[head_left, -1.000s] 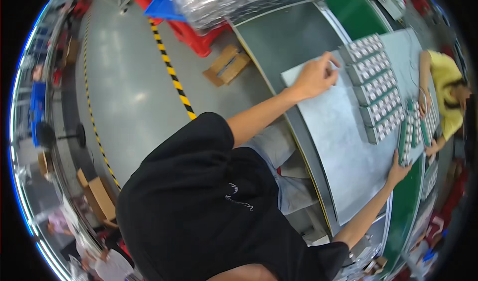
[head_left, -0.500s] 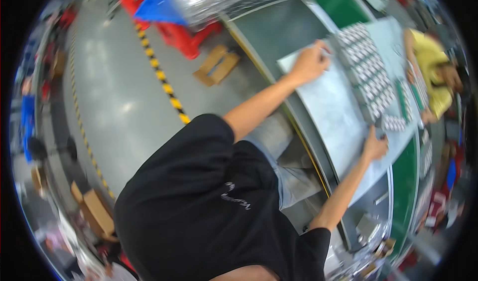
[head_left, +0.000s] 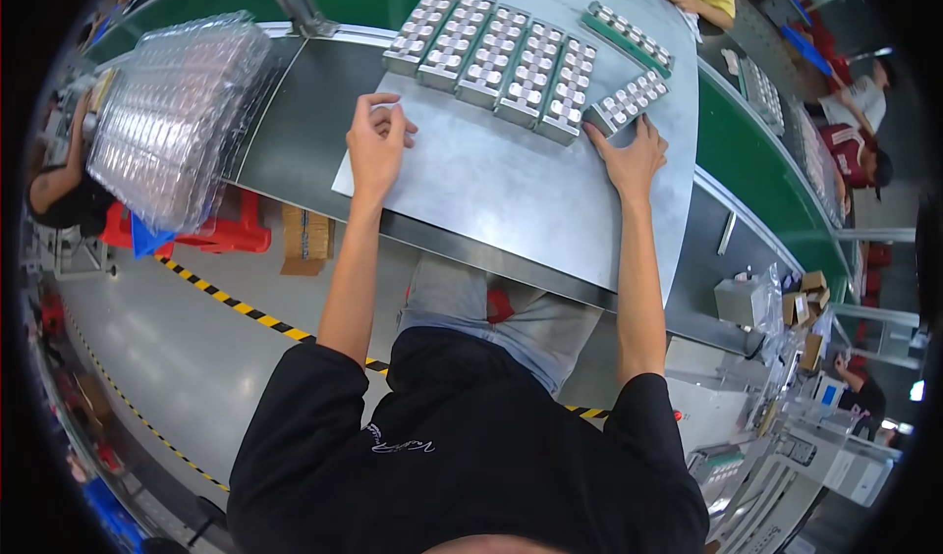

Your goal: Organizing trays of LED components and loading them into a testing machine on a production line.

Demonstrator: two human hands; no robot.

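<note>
A row of several green trays (head_left: 501, 53) filled with small silver cylinders lies at the far side of a grey metal sheet (head_left: 511, 191) on the workbench. My left hand (head_left: 378, 146) rests on the sheet near the row's left end, fingers curled around a small pale spot; whether it grips anything is unclear. My right hand (head_left: 631, 156) lies flat with fingers spread, fingertips touching the near end of a shorter tray (head_left: 629, 100) set at an angle beside the row.
A tall stack of clear blister trays (head_left: 177, 102) stands at the left. A green conveyor belt (head_left: 761, 141) runs to the right, with more trays and other people along it. Below the bench are a cardboard box (head_left: 305, 235), a red crate (head_left: 211, 232) and striped floor tape (head_left: 236, 304).
The view has swung round a lot. My right hand has come from the trays on the belt to the short tray beside the row. My left hand stays at the sheet's left side.
</note>
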